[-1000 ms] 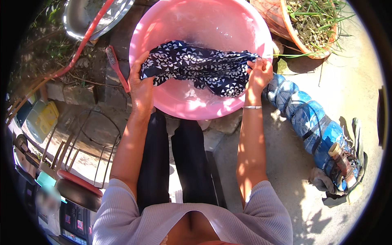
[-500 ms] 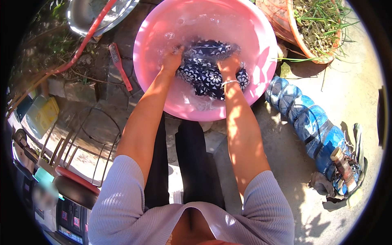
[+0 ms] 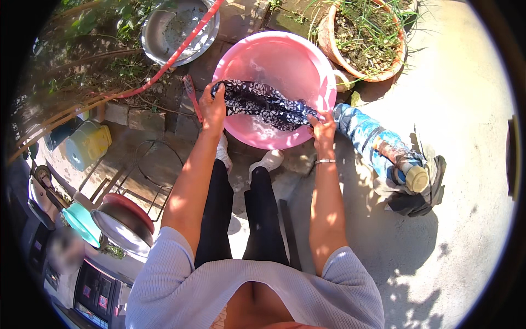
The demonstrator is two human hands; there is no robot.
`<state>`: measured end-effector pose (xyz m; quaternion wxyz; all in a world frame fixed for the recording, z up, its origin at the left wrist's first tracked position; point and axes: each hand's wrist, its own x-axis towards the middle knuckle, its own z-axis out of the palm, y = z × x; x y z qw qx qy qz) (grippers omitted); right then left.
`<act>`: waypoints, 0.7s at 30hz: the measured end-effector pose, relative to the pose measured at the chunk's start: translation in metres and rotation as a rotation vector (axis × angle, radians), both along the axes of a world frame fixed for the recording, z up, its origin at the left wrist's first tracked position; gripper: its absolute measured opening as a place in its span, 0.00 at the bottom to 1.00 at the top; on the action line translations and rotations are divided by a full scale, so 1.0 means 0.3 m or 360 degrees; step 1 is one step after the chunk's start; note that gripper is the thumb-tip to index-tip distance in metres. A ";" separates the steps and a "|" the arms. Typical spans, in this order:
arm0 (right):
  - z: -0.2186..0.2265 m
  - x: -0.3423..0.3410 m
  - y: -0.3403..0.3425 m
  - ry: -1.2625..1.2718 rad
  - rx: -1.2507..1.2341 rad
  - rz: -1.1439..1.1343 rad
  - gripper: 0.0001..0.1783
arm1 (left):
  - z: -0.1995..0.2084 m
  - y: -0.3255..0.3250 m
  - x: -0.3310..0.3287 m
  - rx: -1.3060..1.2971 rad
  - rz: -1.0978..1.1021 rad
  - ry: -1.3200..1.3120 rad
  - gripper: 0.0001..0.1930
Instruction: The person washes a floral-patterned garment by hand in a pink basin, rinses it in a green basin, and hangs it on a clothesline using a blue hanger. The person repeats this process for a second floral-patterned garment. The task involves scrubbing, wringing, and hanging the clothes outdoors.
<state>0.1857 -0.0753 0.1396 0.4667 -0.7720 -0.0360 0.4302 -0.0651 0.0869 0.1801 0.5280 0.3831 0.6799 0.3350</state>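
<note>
A dark navy cloth (image 3: 263,102) with white flowers and triangles stretches between my two hands above a round pink basin (image 3: 330,71). My left hand (image 3: 213,107) grips its left end at the basin's left rim, thumb up. At the right rim, my right hand (image 3: 323,127) pinches the other end; a bracelet circles that wrist. The cloth sags a little in the middle and looks wet. Below it, soapy water (image 3: 285,60) with some foam fills part of the basin. Whether the cloth's lowest fold touches the water I cannot tell.
A red-handled brush (image 3: 193,98) lies left of the basin. Behind it are a metal basin (image 3: 150,38) and a red hose (image 3: 183,49). A potted plant (image 3: 367,38) stands at the back right, a blue wrapped bundle (image 3: 361,131) at the right. A wire rack (image 3: 156,186) is at the left.
My hands have lifted the cloth out of the water and moved apart, drawing it out lengthwise. The view has shifted, so the basin appears smaller and my shoes now show.
</note>
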 end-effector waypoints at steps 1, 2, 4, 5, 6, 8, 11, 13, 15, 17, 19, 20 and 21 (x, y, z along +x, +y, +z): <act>0.165 -0.040 0.050 0.0151 -0.0051 -0.0175 0.22 | 0.050 0.006 0.002 0.0010 0.0061 -0.0167 0.11; 0.205 -0.045 0.030 0.0056 -0.0150 -0.0057 0.21 | 0.117 0.012 0.013 0.0014 0.0100 -0.0344 0.12; 0.322 -0.082 0.004 -0.0063 -0.0083 -0.0055 0.20 | 0.270 0.018 0.026 -0.0052 0.0054 -0.0213 0.13; 0.375 -0.105 -0.002 0.0042 0.0212 -0.0246 0.17 | 0.322 0.011 0.024 -0.0010 0.0002 -0.0201 0.13; 0.408 -0.111 -0.027 -0.0120 0.0197 -0.0172 0.13 | 0.401 0.013 0.035 0.0033 -0.0051 -0.0193 0.12; 0.607 -0.142 0.005 0.0023 0.0180 -0.0218 0.10 | 0.543 -0.004 0.043 -0.0001 -0.0243 -0.0148 0.12; 0.858 -0.168 0.026 -0.0485 0.0294 0.0029 0.05 | 0.740 -0.023 0.070 -0.0043 -0.0563 -0.0147 0.10; 1.044 -0.170 0.069 -0.0767 0.0480 0.0239 0.06 | 0.848 -0.044 0.085 0.0103 -0.0874 -0.0200 0.10; 1.276 -0.174 0.117 -0.0966 0.0674 0.0501 0.08 | 1.050 -0.055 0.140 0.0601 -0.1333 -0.0088 0.18; 1.419 -0.186 0.151 -0.0993 0.0812 0.0578 0.10 | 1.149 -0.115 0.178 0.0699 -0.1509 -0.0160 0.30; 1.549 -0.180 0.176 -0.1199 0.1144 0.0802 0.10 | 1.243 -0.174 0.243 0.1015 -0.1414 -0.0208 0.27; 1.608 -0.179 0.183 -0.1274 0.1294 0.0943 0.10 | 1.268 -0.209 0.271 0.1198 -0.1212 -0.0255 0.24; 1.670 -0.188 0.182 -0.1284 0.1353 0.0953 0.10 | 1.321 -0.212 0.285 0.1164 -0.1151 -0.0267 0.22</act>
